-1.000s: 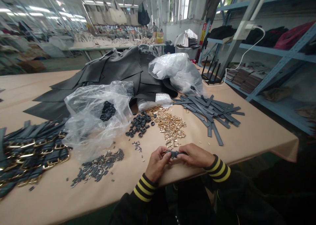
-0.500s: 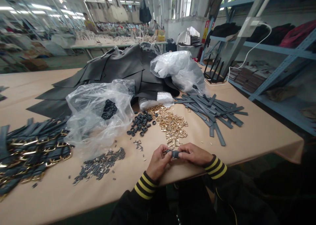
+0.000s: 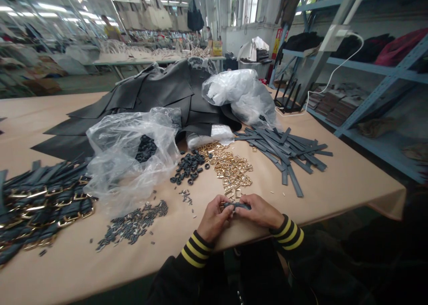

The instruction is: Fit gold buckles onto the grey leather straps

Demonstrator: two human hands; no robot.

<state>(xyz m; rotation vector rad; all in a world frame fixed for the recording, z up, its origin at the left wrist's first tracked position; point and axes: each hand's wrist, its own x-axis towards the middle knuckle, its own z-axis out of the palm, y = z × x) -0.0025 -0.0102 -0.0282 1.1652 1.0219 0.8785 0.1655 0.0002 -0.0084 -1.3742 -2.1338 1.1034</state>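
Observation:
Close to the table's front edge, both hands are closed on a short dark grey strap. My left hand pinches its left end, where a bit of gold metal shows at the fingertips. My right hand grips the other end, thumb along the strap. Fingers hide much of the strap. Just beyond the hands lies a heap of gold buckles. Left of that is a pile of small dark loops. Dark strips are heaped further right.
Small dark and pale pieces are scattered at left front. Finished-looking buckled straps are stacked at far left. Clear plastic bags and large black sheets cover the back. A router stands by blue shelves.
My right hand has moved in closer to my left. The strap between them has turned, showing a longer, narrower side than before. The whole view has shifted slightly.

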